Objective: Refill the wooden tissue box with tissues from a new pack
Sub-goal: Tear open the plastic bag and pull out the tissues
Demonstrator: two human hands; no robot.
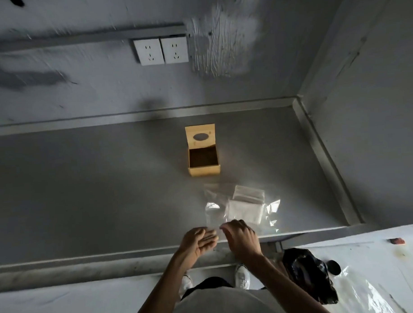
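Note:
The wooden tissue box (pixel 204 170) stands on the grey counter with its lid (pixel 200 135) flipped up at the back, showing an oval slot; its inside looks dark and empty. In front of it lies a clear plastic pack (pixel 271 206) with a white stack of tissues (pixel 246 212) inside. My left hand (pixel 200 242) hovers at the pack's near left corner, palm up, fingers apart, holding nothing. My right hand (pixel 241 237) is beside it, fingers curled at the near edge of the plastic; whether it grips the film is unclear.
The grey counter (pixel 97 195) has a raised rim all round and a wall with two white sockets (pixel 161 51) behind. To the lower right, a black crumpled bag (pixel 308 274) and a dark round lid (pixel 333 267) lie on a white surface.

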